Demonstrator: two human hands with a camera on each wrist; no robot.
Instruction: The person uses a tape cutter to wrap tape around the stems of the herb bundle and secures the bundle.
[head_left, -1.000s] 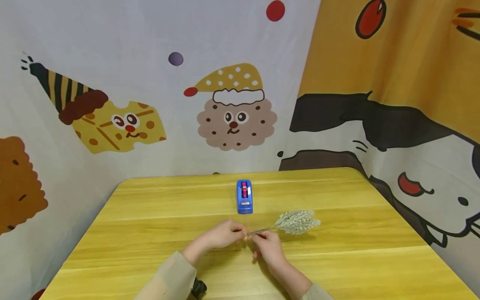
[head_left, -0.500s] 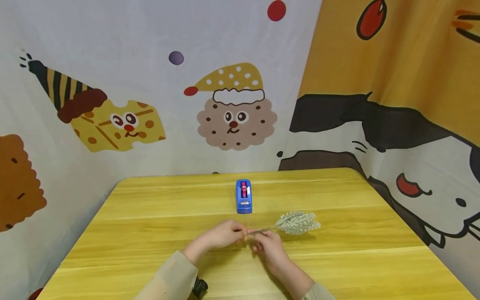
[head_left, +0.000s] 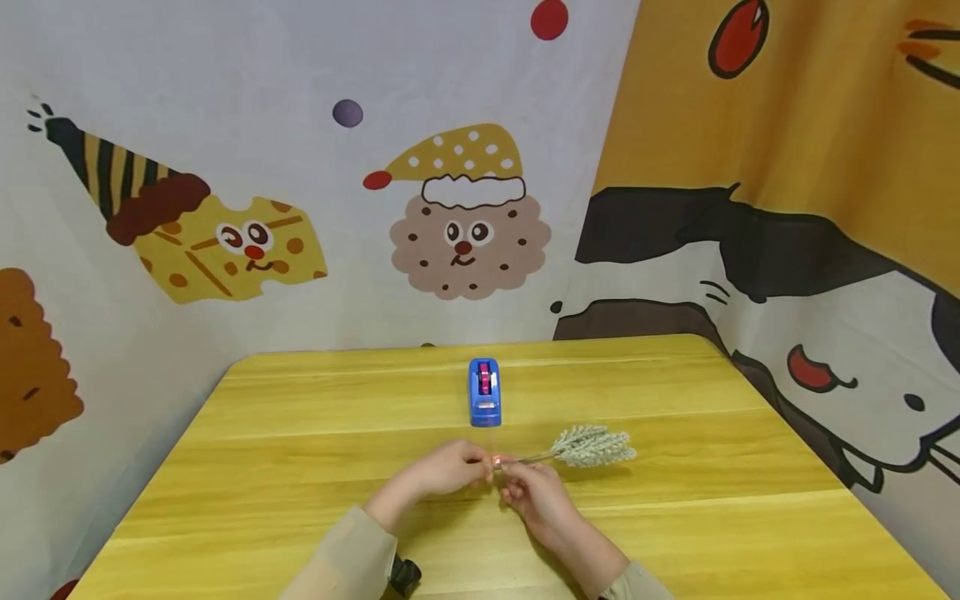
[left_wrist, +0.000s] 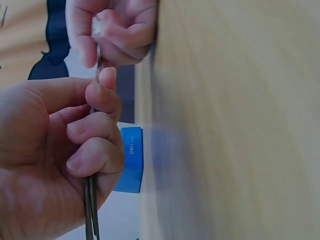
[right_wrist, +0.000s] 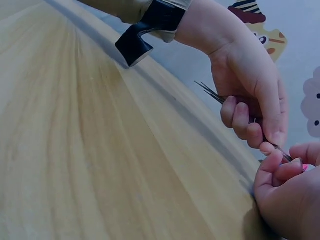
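Note:
A bunch of pale green dried flowers (head_left: 594,447) points to the right over the table, its thin dark stems running leftward between the two hands. My left hand (head_left: 450,467) grips the lower stems (left_wrist: 91,210), fingers curled round them and the cut ends sticking out below the palm. Close beside it, my right hand (head_left: 542,496) pinches the stems nearer the flower heads, fingertips right at the left thumb and index finger. A small shiny clear piece (left_wrist: 96,27), looking like tape, shows at the right fingertips. Behind the hands stands a blue tape dispenser (head_left: 485,417) with a pink core.
Both hands work above a yellow wood-grain table (head_left: 315,400). A black strap device (head_left: 405,575) is on the left wrist by the sleeve. A printed cartoon curtain (head_left: 285,133) hangs behind the table's far edge.
The right fingers have shifted slightly along the stems and closed up near the left fingertips, where a shiny spot now shows. The left hand and flowers hold nearly the same place.

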